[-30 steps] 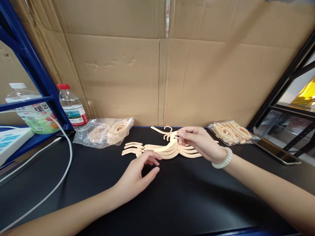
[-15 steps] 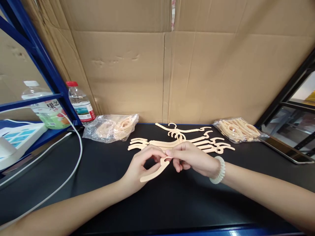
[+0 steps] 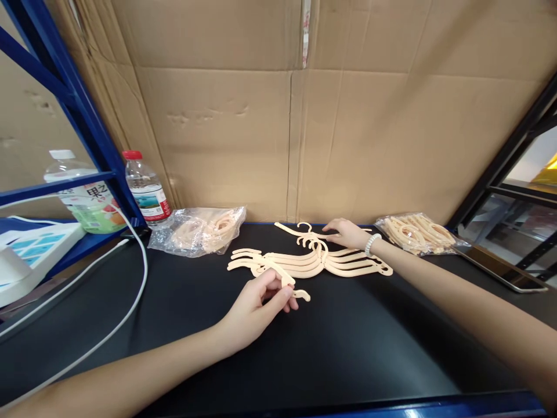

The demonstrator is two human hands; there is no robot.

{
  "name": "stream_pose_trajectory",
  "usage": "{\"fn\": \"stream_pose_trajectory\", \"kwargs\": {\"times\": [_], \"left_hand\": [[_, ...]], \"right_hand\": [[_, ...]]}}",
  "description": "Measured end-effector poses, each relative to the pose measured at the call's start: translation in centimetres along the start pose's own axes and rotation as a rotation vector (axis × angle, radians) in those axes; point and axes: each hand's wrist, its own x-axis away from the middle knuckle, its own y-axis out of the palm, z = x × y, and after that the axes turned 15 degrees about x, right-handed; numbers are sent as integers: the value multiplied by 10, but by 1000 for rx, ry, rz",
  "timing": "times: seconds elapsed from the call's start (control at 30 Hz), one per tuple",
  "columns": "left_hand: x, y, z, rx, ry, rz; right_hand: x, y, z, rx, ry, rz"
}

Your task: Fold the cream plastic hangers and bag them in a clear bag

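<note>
My left hand [image 3: 261, 305] is closed on a small cream plastic hanger piece [image 3: 278, 271], a bar with a short curved end sticking out beyond the thumb. Farther back, my right hand [image 3: 348, 233] reaches over the right arm of the rearmost clothes hanger [image 3: 292, 230]; its thumb and fingers are apart around that arm, and part of it is hidden beneath the hand. Between the hands and the cardboard, several cream folding hangers [image 3: 300, 264] lie overlapped in a row on the black tabletop [image 3: 348, 342], hooks bunched in the middle.
A clear bag of hanger parts [image 3: 198, 230] lies back left, another bag of parts [image 3: 418, 232] back right beside a phone-like flat device [image 3: 500, 267]. Two bottles, one a red-capped bottle [image 3: 145, 188], stand left by the blue frame [image 3: 87, 116]. A white cable [image 3: 141, 290] loops across the left side.
My right hand has let go of the small piece and moved back to the rearmost hanger. The left hand keeps the piece, now turned differently. The view has tilted slightly.
</note>
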Motion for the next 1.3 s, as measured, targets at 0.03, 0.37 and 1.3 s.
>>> {"fn": "stream_pose_trajectory", "kwargs": {"times": [0.03, 0.37, 1.3], "left_hand": [[0, 0, -1, 1, -7, 9], [1, -2, 3, 45, -24, 12], [-4, -7, -1, 96, -82, 152]], "right_hand": [[-1, 5, 3, -2, -4, -4], [4, -14, 8, -121, 37, 117], [128, -53, -53, -318, -14, -18]]}}
